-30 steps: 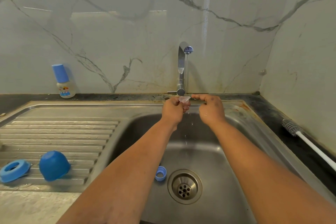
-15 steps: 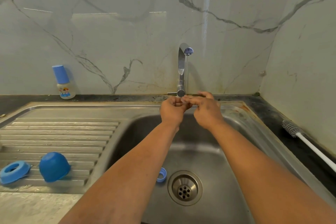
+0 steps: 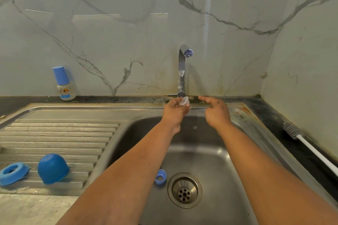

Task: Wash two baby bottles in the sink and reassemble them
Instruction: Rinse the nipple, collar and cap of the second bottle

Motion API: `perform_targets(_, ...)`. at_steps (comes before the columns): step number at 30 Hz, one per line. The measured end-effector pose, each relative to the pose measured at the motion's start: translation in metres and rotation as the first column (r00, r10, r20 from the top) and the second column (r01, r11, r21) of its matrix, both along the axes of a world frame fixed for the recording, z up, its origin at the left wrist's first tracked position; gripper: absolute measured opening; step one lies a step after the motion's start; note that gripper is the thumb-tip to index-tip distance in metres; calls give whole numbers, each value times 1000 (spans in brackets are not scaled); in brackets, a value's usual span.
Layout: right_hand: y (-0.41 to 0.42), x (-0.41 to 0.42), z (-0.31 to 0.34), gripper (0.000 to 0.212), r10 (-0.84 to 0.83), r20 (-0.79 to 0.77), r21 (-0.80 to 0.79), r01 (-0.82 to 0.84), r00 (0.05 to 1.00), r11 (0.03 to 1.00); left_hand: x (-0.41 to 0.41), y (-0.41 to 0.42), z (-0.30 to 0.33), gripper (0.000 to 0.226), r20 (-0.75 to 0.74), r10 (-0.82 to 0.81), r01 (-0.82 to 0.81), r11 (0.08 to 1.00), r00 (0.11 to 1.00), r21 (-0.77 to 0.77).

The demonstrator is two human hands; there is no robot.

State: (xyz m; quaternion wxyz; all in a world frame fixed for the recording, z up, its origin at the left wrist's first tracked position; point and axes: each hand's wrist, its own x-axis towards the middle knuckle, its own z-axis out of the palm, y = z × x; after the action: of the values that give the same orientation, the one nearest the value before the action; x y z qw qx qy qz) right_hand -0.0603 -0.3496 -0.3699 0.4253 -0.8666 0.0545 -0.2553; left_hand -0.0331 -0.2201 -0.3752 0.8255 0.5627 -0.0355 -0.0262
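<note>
Head view: a clear silicone teat [image 3: 184, 101] is pinched in the curled fingers of the left hand [image 3: 175, 113], held under the tap [image 3: 182, 71] at the back of the sink [image 3: 201, 160], w/ a thin stream of water falling from the spout. The right hand [image 3: 217, 113] is held just beside it, apart from the teat, nothing gripped, fingers loosely bent w/ forefinger and thumb extended toward the left hand. Both forearms are stretched out over the basin. A small blue ring [image 3: 160, 177] is seen lying in the basin, just left of the drain [image 3: 185, 190]. On the ribbed drainboard [image 3: 64, 139], a blue cap [image 3: 52, 168] is set mouth-down, w/ a blue collar [image 3: 13, 173] just beside it on the left. One assembled baby bottle [image 3: 64, 84] w/ blue cap is stood upright on the dark counter against the back wall, well left of the tap. A bottle brush [image 3: 300, 136] is laid on the counter right of the sink, bristles toward the wall.
</note>
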Motion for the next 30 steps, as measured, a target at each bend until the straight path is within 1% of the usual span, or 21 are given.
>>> perform_targets(2, 0, -2, 2, 65, -22, -3, 52, 22, 1000, 998, -4, -1, 4, 23, -61, -111, 103, 987, 992, -121)
perform_targets(4, 2, -5, 5, 65, -18, 4, 120, 18, 1000, 993, -6, -1, 8, 11, -103, -189, 164, 964, 977, -210)
perform_targets(7, 7, -7, 9, 65, 7, 26, 224, -12, 1000, 974, -7, 2, 13, 15, -164, -225, 159, 926, 960, -342)
perform_targets(9, 11, -6, 9, 65, 33, 26, 217, -38, 999, 975, -7, 3, 13, 28, -216, -244, 148, 913, 945, -380)
perform_targets(10, 12, -7, 8, 66, 51, 19, 178, -53, 999, 983, -7, 3, 13, 33, -229, -236, 145, 924, 944, -353)
perform_targets(12, 16, -8, 8, 65, 87, -10, 47, -87, 996, 995, -5, 0, 9, 38, -233, -186, 127, 961, 954, -247)
perform_targets(14, 20, -10, 8, 57, 134, -46, -71, -137, 990, 988, -4, -2, 6, 39, -231, -139, 103, 981, 963, -162)
perform_targets(17, 23, -9, 7, 45, 189, -50, -144, -194, 981, 970, 0, 2, 3, 33, -215, -105, 81, 990, 971, -120)
perform_targets(20, 21, -9, 7, 43, 208, -30, -164, -211, 978, 964, 1, 10, 3, 17, -139, -128, 117, 990, 982, -82)
perform_targets(21, 20, -9, 7, 45, 220, -34, -165, -223, 975, 961, 1, 12, 3, 17, -110, -131, 124, 990, 985, -68)
perform_targets(24, 20, -8, 4, 44, 268, -34, -206, -269, 963, 941, 0, 17, 3, 36, -81, -121, 114, 990, 989, -82)
perform_targets(25, 21, -8, 2, 42, 263, -35, -209, -264, 964, 941, -1, 18, 3, 38, -84, -130, 122, 988, 988, -92)
perform_targets(28, 21, -7, 1, 35, 218, -8, -154, -216, 976, 964, -4, 20, 6, 29, -101, -140, 130, 986, 985, -102)
perform_targets(30, 23, -8, 3, 28, 196, 23, -71, -194, 980, 978, -3, 21, 6, 15, -110, -122, 114, 991, 986, -76)
